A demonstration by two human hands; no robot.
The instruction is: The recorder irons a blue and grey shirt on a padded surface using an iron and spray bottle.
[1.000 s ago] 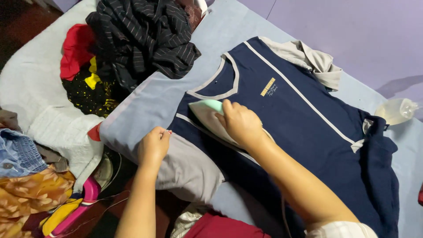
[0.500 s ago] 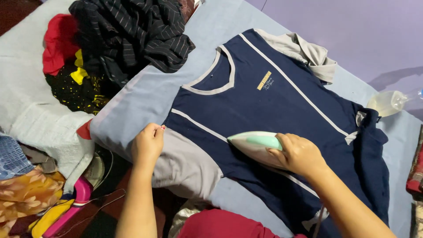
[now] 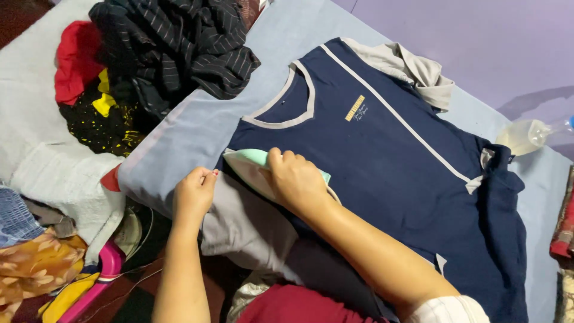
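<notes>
Far left there's a heap of laundry: a patterned orange cloth (image 3: 30,269) at the bottom corner, a pink plastic thing (image 3: 98,278) poking out beside it (hanger or basket edge, hard to say from this angle), then a white textured cloth (image 3: 42,161) higher up. On top of that sits a red garment (image 3: 75,63), a black piece with yellow specks (image 3: 98,122), and a big black pinstriped garment (image 3: 173,48) bunched at the top.

Moving right, the light blue padded surface (image 3: 197,128) that serves as the bench has a navy T-shirt (image 3: 394,173) spread flat on it, grey V-neck trim pointing up-left and a thin white stripe running diagonally across the chest. There's a small yellow rectangular label (image 3: 355,107) on the chest, tilted along the stripe, with tiny pale script just under it.

The left hand (image 3: 194,194) is pinching the edge of the grey sleeve (image 3: 245,221), fingers closed on the fabric near the bench's edge. Just beside it, the right hand (image 3: 296,179) is wrapped shut around the handle of a mint-and-white iron (image 3: 245,164), which sits soleplate down where the sleeve meets the shoulder, nose pointing left.

Further right, the other grey sleeve (image 3: 412,69) is crumpled off the shirt's top edge, and a clear plastic bottle (image 3: 529,134) lies on its side near the wall. A strip of red patterned fabric (image 3: 562,230) shows at the right border.
</notes>
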